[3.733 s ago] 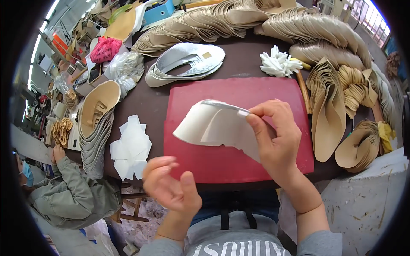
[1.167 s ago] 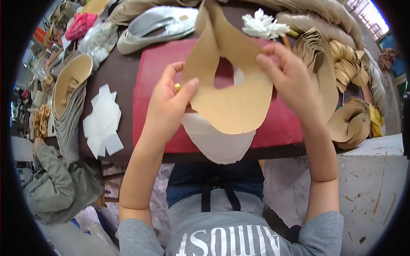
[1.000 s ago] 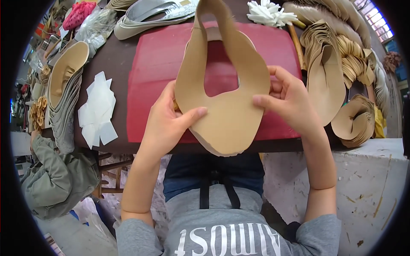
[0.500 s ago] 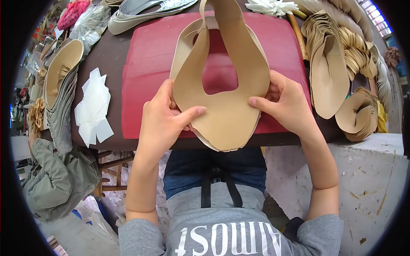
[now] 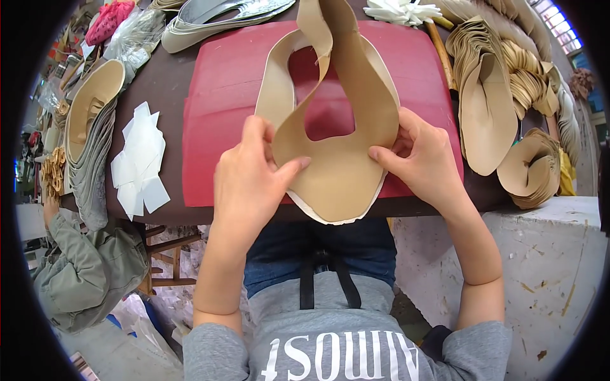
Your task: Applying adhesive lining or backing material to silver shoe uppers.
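A tan leather shoe upper (image 5: 337, 178), shaped like a loop with a rounded toe, lies over a matching pale lining piece (image 5: 274, 79). Pale lining edge peeks out past the tan leather along the toe and both sides. With thumb on top and fingers at the left edge, my left hand (image 5: 249, 178) pinches the upper. My right hand (image 5: 427, 159) grips its right edge, thumb on the leather and fingers partly hidden behind. The upper's far end rises and twists above a red mat (image 5: 222, 120).
White cut pieces (image 5: 140, 159) lie left of the mat. Stacked grey and tan uppers (image 5: 89, 136) stand farther left, beside a co-worker's green sleeve (image 5: 95, 267). Tan stacks (image 5: 486, 108) and a wooden-handled tool (image 5: 440, 54) sit on the right. A white block (image 5: 540, 267) stands lower right.
The tan upper's left side has shifted inward and twisted, baring more pale lining. My left hand has moved slightly right; my right hand stays nearly still. A co-worker's hand now shows at far left.
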